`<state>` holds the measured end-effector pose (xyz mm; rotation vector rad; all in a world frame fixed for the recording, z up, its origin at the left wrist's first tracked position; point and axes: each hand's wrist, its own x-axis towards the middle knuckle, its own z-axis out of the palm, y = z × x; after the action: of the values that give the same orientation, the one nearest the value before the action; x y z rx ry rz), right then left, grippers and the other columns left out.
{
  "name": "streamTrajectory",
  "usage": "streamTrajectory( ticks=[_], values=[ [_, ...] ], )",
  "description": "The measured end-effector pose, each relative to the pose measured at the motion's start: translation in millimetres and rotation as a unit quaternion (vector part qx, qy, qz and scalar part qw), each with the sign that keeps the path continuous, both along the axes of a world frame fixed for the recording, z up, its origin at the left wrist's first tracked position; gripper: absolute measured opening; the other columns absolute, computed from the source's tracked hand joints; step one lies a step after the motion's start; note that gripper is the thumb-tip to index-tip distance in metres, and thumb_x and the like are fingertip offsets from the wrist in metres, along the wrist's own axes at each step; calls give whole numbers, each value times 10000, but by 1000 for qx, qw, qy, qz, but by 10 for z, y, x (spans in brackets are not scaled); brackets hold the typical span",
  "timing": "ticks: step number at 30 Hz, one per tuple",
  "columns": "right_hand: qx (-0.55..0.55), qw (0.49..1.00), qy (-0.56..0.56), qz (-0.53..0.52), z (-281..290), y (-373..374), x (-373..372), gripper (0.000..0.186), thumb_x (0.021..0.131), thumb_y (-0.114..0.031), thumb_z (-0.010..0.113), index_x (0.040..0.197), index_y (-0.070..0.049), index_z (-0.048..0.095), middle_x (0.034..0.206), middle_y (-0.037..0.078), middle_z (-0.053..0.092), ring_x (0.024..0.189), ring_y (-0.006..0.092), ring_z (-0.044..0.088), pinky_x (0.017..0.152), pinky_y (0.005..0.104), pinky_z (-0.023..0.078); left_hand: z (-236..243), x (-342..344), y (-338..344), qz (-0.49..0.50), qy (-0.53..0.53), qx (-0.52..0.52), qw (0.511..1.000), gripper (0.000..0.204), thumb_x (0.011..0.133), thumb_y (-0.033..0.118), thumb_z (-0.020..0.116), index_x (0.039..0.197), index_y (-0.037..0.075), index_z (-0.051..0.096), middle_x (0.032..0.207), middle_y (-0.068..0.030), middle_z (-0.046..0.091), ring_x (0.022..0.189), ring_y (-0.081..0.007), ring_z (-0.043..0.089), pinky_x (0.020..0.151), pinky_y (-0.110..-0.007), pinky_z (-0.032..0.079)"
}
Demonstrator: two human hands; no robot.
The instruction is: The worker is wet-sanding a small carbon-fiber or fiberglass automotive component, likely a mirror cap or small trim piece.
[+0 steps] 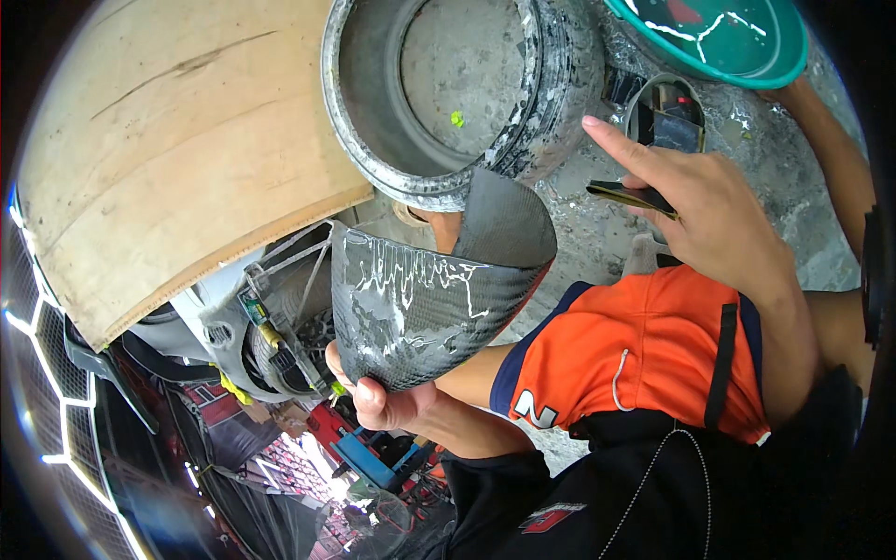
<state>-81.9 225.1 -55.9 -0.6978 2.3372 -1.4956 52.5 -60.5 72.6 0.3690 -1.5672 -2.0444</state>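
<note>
A curved, glossy carbon-fibre shell (pixel 411 308) is tilted up in front of me, its dark weave showing white light reflections. My left hand (pixel 397 403) is closed on its lower edge, with the thumb on the near face. Off to the right, apart from the shell, my right hand (pixel 705 201) has its index finger stretched out toward the tire. A dark folded sheet that looks like sandpaper (pixel 635 196) is pinched between its thumb and other fingers.
A paint-spattered tire (pixel 565 103) lies beyond the shell, with a yellow-green scrap (pixel 456 119) inside its ring. At upper right stand a teal basin (pixel 793 56) and a small container (pixel 635 121) of dark pieces. A plywood board (pixel 205 149) fills the upper left.
</note>
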Motion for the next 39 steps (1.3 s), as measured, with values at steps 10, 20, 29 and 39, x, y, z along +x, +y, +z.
streamTrajectory(
  ticks=[10,20,29,39],
  values=[
    [10,1000,-3,23,-70,-16,17,808,781,45,735,1506,-186,465,1003,169,684,867,345,678,759,444,528,-8,1,15,12,-17,1,1000,316,728,63,732,969,43,528,1061,-172,653,1080,-364,640,1005,-564,485],
    [37,999,9,29,-48,-5,29,769,790,38,727,1489,-174,489,937,161,664,823,367,643,737,456,502,-7,18,14,5,-14,7,1000,306,720,58,733,959,32,544,1045,-180,658,1055,-362,653,997,-560,497],
    [44,998,25,32,-91,5,45,719,814,17,716,1475,-174,507,929,153,661,809,368,635,724,463,490,-75,25,-8,-26,-12,56,998,330,726,56,727,1007,15,559,1157,-216,642,1135,-392,622,1018,-590,483],
    [42,998,17,42,-108,11,48,695,817,21,710,1463,-151,519,971,160,669,854,366,651,752,454,507,-126,64,-79,-54,-15,89,994,345,726,79,712,1038,22,576,1213,-213,630,1206,-413,580,1053,-607,447]
  ],
)
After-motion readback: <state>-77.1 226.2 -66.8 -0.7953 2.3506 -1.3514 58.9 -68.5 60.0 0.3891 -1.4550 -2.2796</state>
